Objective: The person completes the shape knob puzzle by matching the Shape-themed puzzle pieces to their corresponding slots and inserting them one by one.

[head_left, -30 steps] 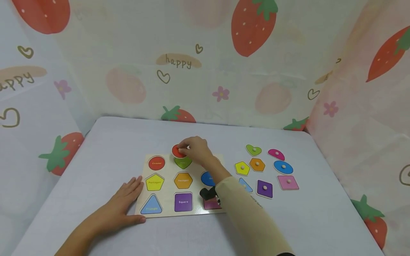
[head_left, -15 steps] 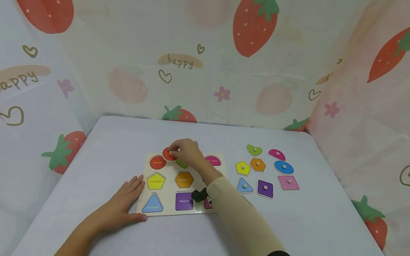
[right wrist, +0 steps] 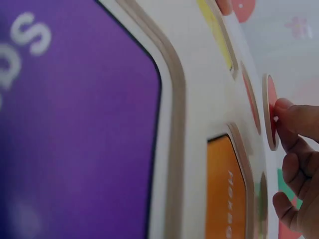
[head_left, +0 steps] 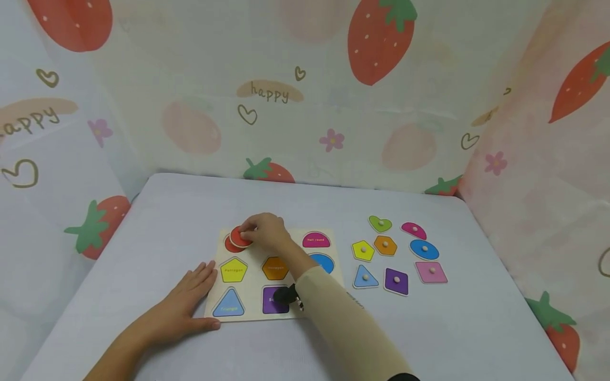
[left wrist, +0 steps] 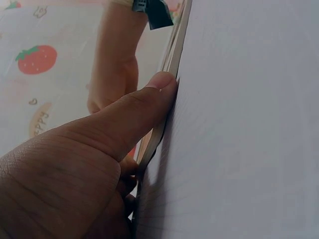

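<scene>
My right hand (head_left: pixel 268 231) pinches the small knob of a red circle puzzle piece (head_left: pixel 235 239). The piece hovers over the upper left of the pale shape puzzle board (head_left: pixel 253 302), partly covering the red circle recess (head_left: pixel 230 246). In the right wrist view, the circle piece (right wrist: pixel 272 99) stands slightly apart from the board, thumb and finger at its knob. At the board's left side lies my left hand (head_left: pixel 178 304), fingers straight against the edge. Its thumb (left wrist: pixel 144 107) touches the board's front edge in the left wrist view. My right hand and forearm hide the heart recess and the lower right one.
Right of the board lie several knobbed pieces, among them a green heart (head_left: pixel 379 224), a yellow pentagon (head_left: pixel 362 255), a purple square (head_left: pixel 402 286) and a blue oval (head_left: pixel 431 252). Strawberry-printed cloth (head_left: pixel 190 69) encloses the white table (head_left: pixel 190 206) at the back and sides.
My right hand has carried the red circle piece leftward and slightly down, from above the heart recess to over the red circle recess. The left hand stays at the board's edge.
</scene>
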Action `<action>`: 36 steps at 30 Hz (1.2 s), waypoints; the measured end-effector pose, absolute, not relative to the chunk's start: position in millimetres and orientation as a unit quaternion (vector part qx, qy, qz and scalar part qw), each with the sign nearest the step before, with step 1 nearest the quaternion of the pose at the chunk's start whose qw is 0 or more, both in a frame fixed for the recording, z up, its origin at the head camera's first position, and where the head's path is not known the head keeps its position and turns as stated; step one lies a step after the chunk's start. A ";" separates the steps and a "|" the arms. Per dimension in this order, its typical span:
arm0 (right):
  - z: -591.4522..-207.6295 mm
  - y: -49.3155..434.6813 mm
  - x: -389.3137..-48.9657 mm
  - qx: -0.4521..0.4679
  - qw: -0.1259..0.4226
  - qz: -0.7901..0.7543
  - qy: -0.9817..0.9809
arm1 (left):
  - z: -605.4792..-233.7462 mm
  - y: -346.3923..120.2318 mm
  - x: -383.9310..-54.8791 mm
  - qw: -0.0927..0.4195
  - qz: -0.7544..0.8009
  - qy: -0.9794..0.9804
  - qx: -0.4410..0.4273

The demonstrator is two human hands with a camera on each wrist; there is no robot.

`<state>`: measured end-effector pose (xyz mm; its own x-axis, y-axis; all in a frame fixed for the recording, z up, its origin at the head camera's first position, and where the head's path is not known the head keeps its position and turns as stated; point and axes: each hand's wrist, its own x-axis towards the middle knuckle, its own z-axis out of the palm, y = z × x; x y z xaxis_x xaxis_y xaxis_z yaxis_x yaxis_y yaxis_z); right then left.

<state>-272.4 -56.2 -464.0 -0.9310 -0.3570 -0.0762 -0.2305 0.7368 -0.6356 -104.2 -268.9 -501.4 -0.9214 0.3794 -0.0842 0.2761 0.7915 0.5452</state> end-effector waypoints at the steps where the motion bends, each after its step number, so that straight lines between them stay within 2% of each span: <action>1: -464.6 -57.6 -272.1 -0.152 0.099 -0.329 0.927 | -501.3 -268.7 -104.4 0.094 0.271 0.942 0.175; 13: -479.1 -73.7 -274.8 -0.181 0.066 -0.270 0.943 | -500.4 -267.4 -104.5 0.104 0.271 0.943 0.164; 36: -484.0 -76.2 -269.6 -0.171 0.060 -0.253 0.950 | -501.1 -267.9 -104.2 0.099 0.276 0.941 0.167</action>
<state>-269.6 -76.2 -484.0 -0.9343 -0.3555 -0.0265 -0.2954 0.8136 -0.5009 -104.2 -267.9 -501.1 -0.9247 0.3688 -0.0944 0.2596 0.7922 0.5524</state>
